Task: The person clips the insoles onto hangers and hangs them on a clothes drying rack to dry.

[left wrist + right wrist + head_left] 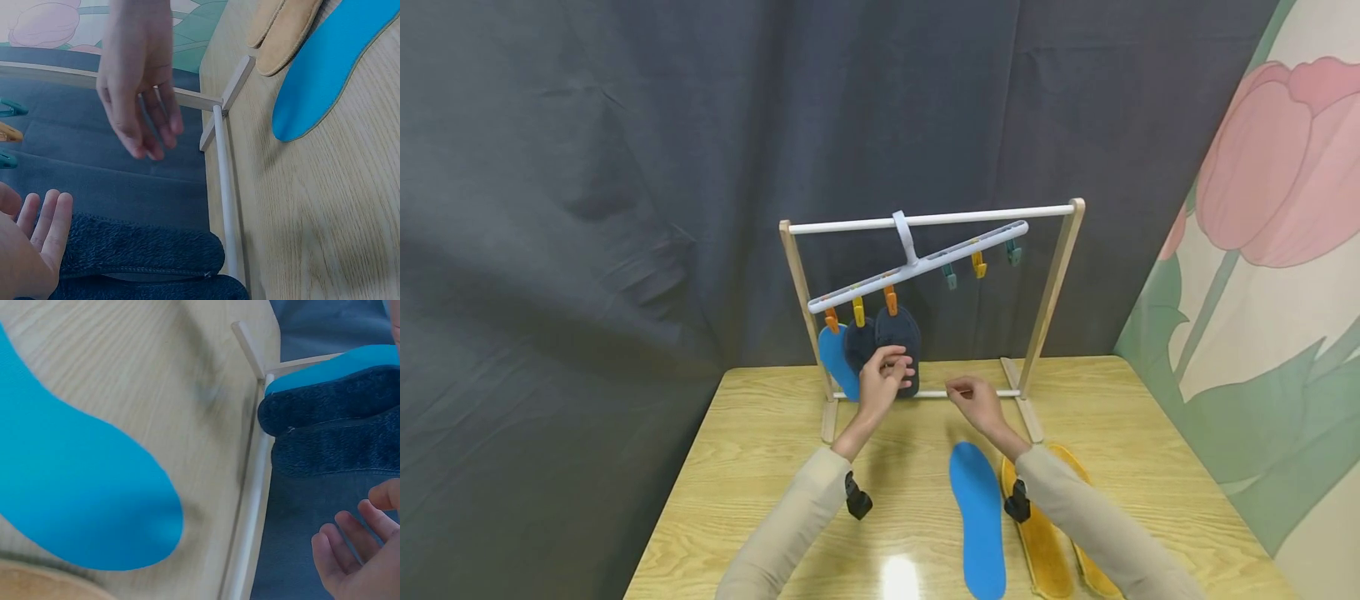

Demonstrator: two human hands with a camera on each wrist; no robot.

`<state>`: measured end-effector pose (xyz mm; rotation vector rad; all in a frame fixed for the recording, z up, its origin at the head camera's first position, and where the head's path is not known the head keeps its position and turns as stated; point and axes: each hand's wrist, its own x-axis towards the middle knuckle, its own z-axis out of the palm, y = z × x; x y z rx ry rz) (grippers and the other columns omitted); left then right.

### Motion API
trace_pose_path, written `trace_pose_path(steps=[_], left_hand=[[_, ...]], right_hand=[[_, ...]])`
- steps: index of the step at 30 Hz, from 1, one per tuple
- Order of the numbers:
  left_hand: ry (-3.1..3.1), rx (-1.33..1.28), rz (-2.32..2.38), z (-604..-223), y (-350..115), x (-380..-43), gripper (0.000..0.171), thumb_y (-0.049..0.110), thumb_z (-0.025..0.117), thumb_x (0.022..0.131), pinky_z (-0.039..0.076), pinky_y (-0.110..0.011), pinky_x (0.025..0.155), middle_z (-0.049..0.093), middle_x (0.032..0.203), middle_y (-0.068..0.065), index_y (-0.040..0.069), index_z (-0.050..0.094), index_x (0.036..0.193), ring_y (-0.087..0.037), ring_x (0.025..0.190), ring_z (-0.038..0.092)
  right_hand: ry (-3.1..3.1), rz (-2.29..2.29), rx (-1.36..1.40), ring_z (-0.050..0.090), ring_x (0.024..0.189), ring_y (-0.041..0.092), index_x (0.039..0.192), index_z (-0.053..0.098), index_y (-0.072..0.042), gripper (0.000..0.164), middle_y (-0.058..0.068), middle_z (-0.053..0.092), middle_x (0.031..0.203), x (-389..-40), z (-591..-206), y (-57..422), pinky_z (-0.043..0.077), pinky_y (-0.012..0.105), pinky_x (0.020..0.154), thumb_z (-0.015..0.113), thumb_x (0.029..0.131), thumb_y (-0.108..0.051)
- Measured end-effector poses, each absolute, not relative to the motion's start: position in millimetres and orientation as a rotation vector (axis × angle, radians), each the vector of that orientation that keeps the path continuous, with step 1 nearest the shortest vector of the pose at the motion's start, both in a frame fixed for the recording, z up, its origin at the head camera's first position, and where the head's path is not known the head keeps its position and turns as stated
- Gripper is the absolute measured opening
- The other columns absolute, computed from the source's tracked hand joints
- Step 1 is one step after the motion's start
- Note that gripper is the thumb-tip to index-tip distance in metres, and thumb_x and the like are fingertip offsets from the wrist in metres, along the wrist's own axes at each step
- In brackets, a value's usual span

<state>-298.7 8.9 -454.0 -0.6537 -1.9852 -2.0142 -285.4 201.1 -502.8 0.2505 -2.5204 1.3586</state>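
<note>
My left hand (882, 382) is in front of the dark blue fuzzy insoles (898, 333) that hang from the clip hanger (917, 267); its fingers are loosely bent and hold nothing. To its right, my right hand (977, 402) hovers above the table with relaxed fingers and nothing in them, as the right wrist view shows. An orange clip (891, 300) and a yellow clip (859, 312) grip the dark insoles. Another orange clip (831, 319) holds a blue insole (832, 360) at the far left. The hanger tilts down to the left.
A wooden rack (1051, 292) with a white top bar (985, 217) carries the hanger. Green clips (1014, 252) and a yellow clip (979, 265) hang without insoles on its right half. A blue insole (977, 517) and two tan insoles (1043, 550) lie on the table (760, 500).
</note>
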Motion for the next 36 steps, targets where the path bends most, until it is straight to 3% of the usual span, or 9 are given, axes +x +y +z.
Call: trace_pose_path(steps=[6, 8, 13, 16, 28, 36], left_hand=[[-1.932, -0.772, -1.981, -510, 10, -344, 0.030, 0.019, 0.048, 0.092, 0.050, -0.027, 0.066, 0.057, 0.101, -0.011, 0.009, 0.049, 0.120, -0.018, 0.083, 0.060], [-1.940, -0.761, -2.005, -516, 11, -349, 0.031, 0.020, 0.049, 0.092, 0.051, -0.030, 0.068, 0.057, 0.102, -0.012, 0.008, 0.048, 0.120, -0.020, 0.085, 0.060], [-1.977, -0.692, -2.046, -453, 11, -300, 0.026, 0.005, 0.049, 0.090, 0.051, -0.041, 0.069, 0.055, 0.098, -0.024, -0.006, 0.048, 0.114, -0.035, 0.084, 0.058], [-1.987, -0.688, -2.023, -436, 11, -289, 0.022, -0.003, 0.046, 0.089, 0.051, -0.041, 0.066, 0.054, 0.096, -0.029, -0.008, 0.050, 0.110, -0.039, 0.082, 0.057], [-1.970, -0.710, -2.043, -419, 10, -284, 0.020, -0.004, 0.046, 0.089, 0.049, -0.048, 0.068, 0.052, 0.097, -0.034, -0.009, 0.050, 0.108, -0.047, 0.084, 0.054], [-1.968, -0.749, -2.013, -408, 14, -287, 0.022, -0.004, 0.047, 0.089, 0.050, -0.044, 0.068, 0.053, 0.098, -0.033, -0.012, 0.049, 0.109, -0.047, 0.085, 0.054]], right_hand=[[-2.587, 1.340, 0.202, 0.059, 0.085, 0.025, 0.100, 0.065, -0.004, 0.019, 0.010, 0.063, 0.095, -278, -511, 206, 0.047, 0.038, 0.074, 0.057, 0.086, -0.015], [-2.598, 1.330, 0.197, 0.059, 0.085, 0.026, 0.100, 0.064, -0.003, 0.020, 0.010, 0.063, 0.095, -276, -514, 209, 0.047, 0.038, 0.074, 0.058, 0.086, -0.015], [-2.608, 1.310, 0.185, 0.059, 0.084, 0.026, 0.097, 0.065, -0.003, 0.018, 0.010, 0.063, 0.092, -273, -519, 214, 0.048, 0.039, 0.072, 0.059, 0.085, -0.015], [-2.603, 1.322, 0.186, 0.060, 0.082, 0.026, 0.095, 0.066, -0.004, 0.015, 0.010, 0.064, 0.091, -271, -521, 215, 0.048, 0.037, 0.069, 0.060, 0.084, -0.014], [-2.608, 1.341, 0.149, 0.060, 0.079, 0.026, 0.092, 0.066, -0.002, 0.014, 0.008, 0.064, 0.087, -261, -540, 221, 0.049, 0.036, 0.067, 0.063, 0.082, -0.012], [-2.670, 1.351, 0.083, 0.060, 0.082, 0.025, 0.095, 0.065, -0.002, 0.016, 0.007, 0.063, 0.089, -255, -550, 228, 0.049, 0.033, 0.064, 0.062, 0.083, -0.013]])
